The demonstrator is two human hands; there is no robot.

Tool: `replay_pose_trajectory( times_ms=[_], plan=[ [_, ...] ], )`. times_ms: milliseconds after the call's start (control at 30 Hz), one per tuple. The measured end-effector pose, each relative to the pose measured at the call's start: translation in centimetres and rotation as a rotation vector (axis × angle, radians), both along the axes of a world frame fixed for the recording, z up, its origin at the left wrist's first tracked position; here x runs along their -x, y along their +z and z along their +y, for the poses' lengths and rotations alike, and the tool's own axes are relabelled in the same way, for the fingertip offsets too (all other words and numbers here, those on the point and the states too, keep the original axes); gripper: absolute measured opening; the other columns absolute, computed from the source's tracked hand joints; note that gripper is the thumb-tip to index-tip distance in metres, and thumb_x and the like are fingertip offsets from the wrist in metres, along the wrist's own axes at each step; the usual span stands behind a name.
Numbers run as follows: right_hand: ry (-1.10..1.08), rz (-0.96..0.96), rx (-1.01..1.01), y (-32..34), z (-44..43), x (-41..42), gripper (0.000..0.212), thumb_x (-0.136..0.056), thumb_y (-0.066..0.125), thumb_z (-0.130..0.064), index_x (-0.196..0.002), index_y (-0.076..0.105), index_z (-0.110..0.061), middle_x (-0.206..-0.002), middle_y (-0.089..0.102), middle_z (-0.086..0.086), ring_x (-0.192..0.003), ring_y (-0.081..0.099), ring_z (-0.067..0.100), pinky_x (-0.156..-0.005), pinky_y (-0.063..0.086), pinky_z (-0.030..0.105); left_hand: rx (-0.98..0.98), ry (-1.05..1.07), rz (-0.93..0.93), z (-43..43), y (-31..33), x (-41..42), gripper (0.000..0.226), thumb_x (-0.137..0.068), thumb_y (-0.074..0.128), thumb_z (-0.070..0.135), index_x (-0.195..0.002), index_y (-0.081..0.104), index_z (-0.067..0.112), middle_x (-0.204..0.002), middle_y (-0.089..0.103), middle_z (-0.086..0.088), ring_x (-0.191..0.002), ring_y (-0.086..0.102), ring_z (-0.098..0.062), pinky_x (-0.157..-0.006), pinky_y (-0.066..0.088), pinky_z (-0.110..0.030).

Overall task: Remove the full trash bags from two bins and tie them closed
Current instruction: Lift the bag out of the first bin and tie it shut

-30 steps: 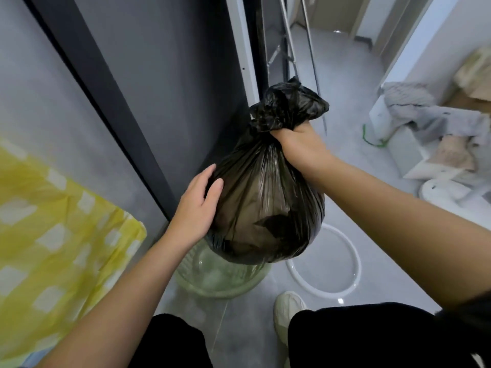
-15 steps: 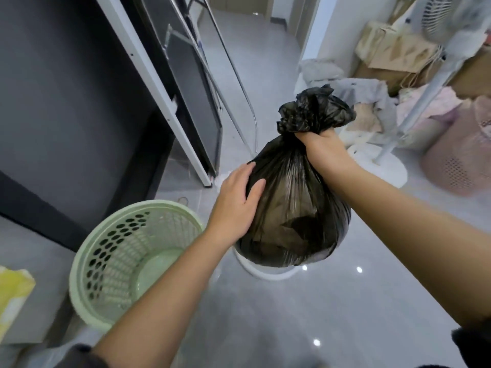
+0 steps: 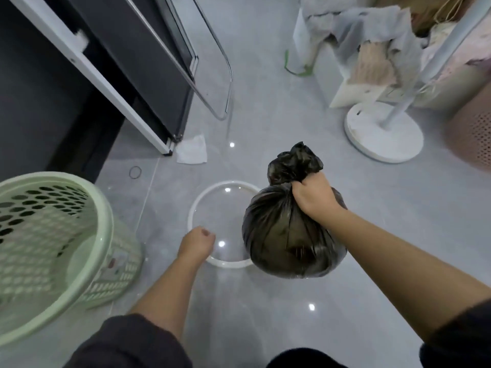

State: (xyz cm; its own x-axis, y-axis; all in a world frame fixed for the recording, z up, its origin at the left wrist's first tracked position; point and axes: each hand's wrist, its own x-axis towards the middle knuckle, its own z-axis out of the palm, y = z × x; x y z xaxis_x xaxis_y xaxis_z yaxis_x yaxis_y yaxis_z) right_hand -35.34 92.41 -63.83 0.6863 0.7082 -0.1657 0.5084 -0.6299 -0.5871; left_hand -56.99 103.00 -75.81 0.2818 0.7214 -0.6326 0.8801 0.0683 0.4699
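Right hand [image 3: 313,197] has its fingers clenched tight round the bunched neck of the black bag [image 3: 289,235], which hangs full and off the floor, right of centre in the frame. Left hand [image 3: 196,243] is low at centre, over the near edge of a white ring [image 3: 225,183] on the floor. Its fingers curl under out of sight, so I can't tell if they've got hold of anything. A green basket [image 3: 66,176] sits empty at lower left, and a fan base [image 3: 382,134] is at upper right.
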Motion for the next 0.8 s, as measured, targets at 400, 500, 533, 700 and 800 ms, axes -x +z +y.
replay_pose_trajectory(
  times_ms=[400,500,533,700,800],
  plan=[
    [0.035,-0.077,0.165,-8.9,1.0,-4.2,0.045,-0.088,0.048,-0.012,-0.046,0.035,-0.008,-0.057,0.052,0.018,-0.06,0.048,0.03,-0.057,0.033,0.032,0.09,0.436,0.152,0.8,-9.1,-0.6,0.057,-0.08,0.069,0.026,-0.12,0.041,-0.002,-0.121,0.056,-0.025,-0.105,0.059,-0.04,-0.083,0.047,-0.039],
    [0.032,-0.085,0.179,-9.6,1.6,-4.4,0.047,-0.088,0.048,-0.012,-0.044,0.033,-0.009,-0.049,0.041,0.008,-0.057,0.045,0.029,-0.057,0.031,0.031,0.058,0.433,0.173,1.6,-9.9,-0.7,0.049,-0.081,0.066,0.018,-0.119,0.043,-0.003,-0.118,0.059,-0.025,-0.102,0.06,-0.04,-0.082,0.048,-0.039],
    [0.029,-0.086,0.181,-9.7,1.7,-4.5,0.047,-0.088,0.048,-0.012,-0.044,0.032,-0.009,-0.049,0.04,0.007,-0.056,0.044,0.029,-0.057,0.031,0.031,0.044,0.437,0.17,1.7,-9.9,-0.8,0.048,-0.082,0.065,0.016,-0.12,0.043,-0.004,-0.119,0.058,-0.025,-0.104,0.059,-0.04,-0.08,0.046,-0.038],
    [0.038,-0.108,0.18,-9.3,1.8,-4.6,0.046,-0.087,0.048,-0.012,-0.044,0.033,-0.008,-0.048,0.04,0.006,-0.053,0.043,0.028,-0.054,0.031,0.03,-0.106,0.448,0.085,2.3,-6.7,-1.7,0.044,-0.083,0.065,0.015,-0.116,0.043,-0.003,-0.113,0.06,-0.025,-0.101,0.059,-0.039,-0.074,0.042,-0.036],
    [0.064,-0.194,0.164,-7.6,2.0,-5.0,0.044,-0.088,0.048,-0.015,-0.046,0.033,-0.011,-0.051,0.039,0.003,-0.055,0.041,0.025,-0.047,0.022,0.028,-0.302,0.316,-0.006,3.3,-3.1,-2.5,0.044,-0.083,0.063,0.014,-0.121,0.044,0.003,-0.108,0.063,-0.022,-0.096,0.06,-0.038,-0.072,0.04,-0.033]
  ],
)
